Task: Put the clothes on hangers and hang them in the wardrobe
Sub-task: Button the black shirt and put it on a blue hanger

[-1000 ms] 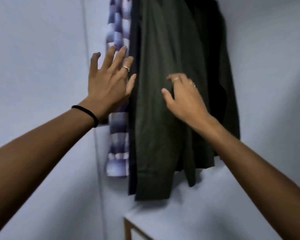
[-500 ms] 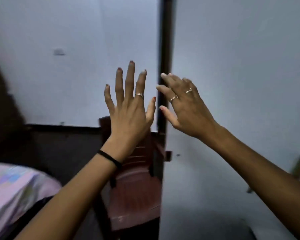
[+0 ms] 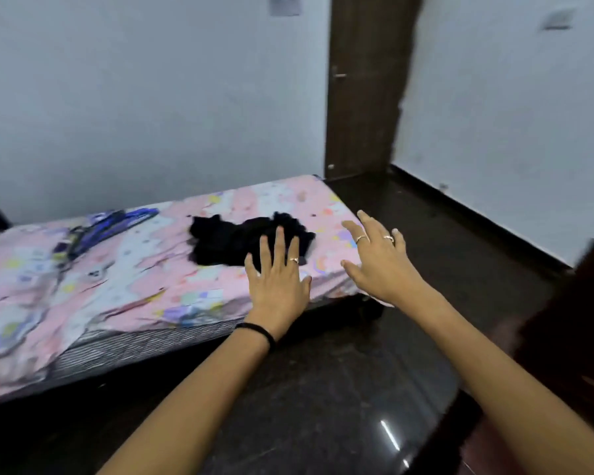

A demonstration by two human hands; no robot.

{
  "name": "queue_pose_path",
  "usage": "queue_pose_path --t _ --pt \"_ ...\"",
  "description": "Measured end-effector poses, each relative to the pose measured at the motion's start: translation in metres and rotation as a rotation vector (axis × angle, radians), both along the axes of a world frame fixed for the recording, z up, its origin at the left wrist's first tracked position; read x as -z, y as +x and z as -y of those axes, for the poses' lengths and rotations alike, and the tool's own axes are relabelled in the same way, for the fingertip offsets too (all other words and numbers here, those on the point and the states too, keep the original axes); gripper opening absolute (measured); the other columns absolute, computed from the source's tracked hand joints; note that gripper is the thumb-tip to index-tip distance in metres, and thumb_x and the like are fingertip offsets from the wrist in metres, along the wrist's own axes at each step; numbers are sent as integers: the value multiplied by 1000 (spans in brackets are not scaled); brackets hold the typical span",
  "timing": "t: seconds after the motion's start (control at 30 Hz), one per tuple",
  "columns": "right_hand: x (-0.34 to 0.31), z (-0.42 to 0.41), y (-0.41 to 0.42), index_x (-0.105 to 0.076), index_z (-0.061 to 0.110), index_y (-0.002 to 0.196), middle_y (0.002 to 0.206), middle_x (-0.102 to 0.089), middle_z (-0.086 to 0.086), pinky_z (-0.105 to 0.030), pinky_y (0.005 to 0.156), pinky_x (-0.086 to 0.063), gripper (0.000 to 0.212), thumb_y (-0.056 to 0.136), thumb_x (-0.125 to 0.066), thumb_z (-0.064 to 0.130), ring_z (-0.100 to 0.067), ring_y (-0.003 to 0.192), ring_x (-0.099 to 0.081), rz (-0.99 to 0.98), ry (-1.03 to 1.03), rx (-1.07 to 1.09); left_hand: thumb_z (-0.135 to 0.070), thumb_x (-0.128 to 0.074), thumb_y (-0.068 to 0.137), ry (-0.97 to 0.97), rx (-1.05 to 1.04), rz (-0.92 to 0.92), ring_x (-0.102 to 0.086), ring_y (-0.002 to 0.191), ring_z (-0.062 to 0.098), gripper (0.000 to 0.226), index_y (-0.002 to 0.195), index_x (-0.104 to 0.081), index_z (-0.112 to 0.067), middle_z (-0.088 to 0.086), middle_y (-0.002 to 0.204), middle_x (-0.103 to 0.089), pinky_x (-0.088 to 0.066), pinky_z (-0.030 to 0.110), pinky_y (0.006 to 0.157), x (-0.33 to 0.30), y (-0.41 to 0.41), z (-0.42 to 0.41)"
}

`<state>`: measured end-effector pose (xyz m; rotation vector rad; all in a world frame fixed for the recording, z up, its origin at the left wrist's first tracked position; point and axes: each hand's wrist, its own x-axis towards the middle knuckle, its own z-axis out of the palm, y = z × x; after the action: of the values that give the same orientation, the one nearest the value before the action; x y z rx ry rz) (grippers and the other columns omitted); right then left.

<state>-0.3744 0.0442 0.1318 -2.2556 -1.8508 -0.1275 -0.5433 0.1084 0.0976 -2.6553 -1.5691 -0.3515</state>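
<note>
Both arms are stretched out over the dark floor (image 3: 323, 389) toward a bed (image 3: 134, 282) with a pink patterned sheet. The left hand (image 3: 279, 282) has its fingers straight and spread, palm down, holding nothing; there's a ring on one finger and a black band (image 3: 256, 329) round the wrist. The right hand (image 3: 379, 264) sits just off to its 3 o'clock, also flat with loose, spread fingers, empty, two rings on it.

The crumpled black garment (image 3: 235, 240) lies on the sheet near the foot end of the bed, right at 12 o'clock from the left hand. From this angle the left fingertips overlap its near edge, but it's hard to say whether they're actually touching the cloth or just hovering in front of it. Further along at roughly 9 o'clock from the garment there's something blue and purple (image 3: 112, 222) on the bed, too blurry to call. A dark wooden door (image 3: 364, 87) stands at 1 o'clock in the white wall.
</note>
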Motion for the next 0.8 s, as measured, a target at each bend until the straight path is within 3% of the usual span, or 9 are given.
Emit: queue_pose_path --t 0.07,0.23,0.37,0.53,0.8 --pt "12 -49 -17 -15 22 153 161 -2 -5 -52 115 -10 68 96 -49 39 -23 148 -6 -9 -61 -94 -51 -38 98 -117 -109 -79 10 148 30 72 154 -6 -20 5 161 15 -4 53 116 14 -29 -30" --pt "37 -155 -83 -18 21 152 161 -1 -5 -54 116 -7 64 98 -47 38 -25 148 -4 -47 -224 -371 -51 -39 98 -368 -362 -142 11 147 33 70 153 -13 -18 4 161 13 -5 53 117 43 -113 -89" --pt "53 -227 -148 -23 18 151 160 -6 -7 -56 116 -5 60 99 -47 38 -26 148 -4 -10 -306 -512 -52 -39 97 -430 -479 -102 8 147 32 70 152 -14 -17 4 161 9 -6 51 117 53 -173 -142" --pt "76 -310 -223 -38 24 144 158 -18 -7 -51 116 -10 53 96 -50 42 -27 146 -13 45 -536 -565 -52 -40 97 -479 -456 -91 9 148 31 69 153 -16 -18 4 162 7 -6 52 116 66 -239 -224" --pt "126 -436 -307 -29 21 148 154 -27 -7 -46 109 -27 66 93 -52 49 -30 139 -30 -63 -583 -410 -51 -45 96 -640 -246 -149 4 148 28 73 153 -7 -28 -1 162 9 -8 48 117 99 -336 -347"
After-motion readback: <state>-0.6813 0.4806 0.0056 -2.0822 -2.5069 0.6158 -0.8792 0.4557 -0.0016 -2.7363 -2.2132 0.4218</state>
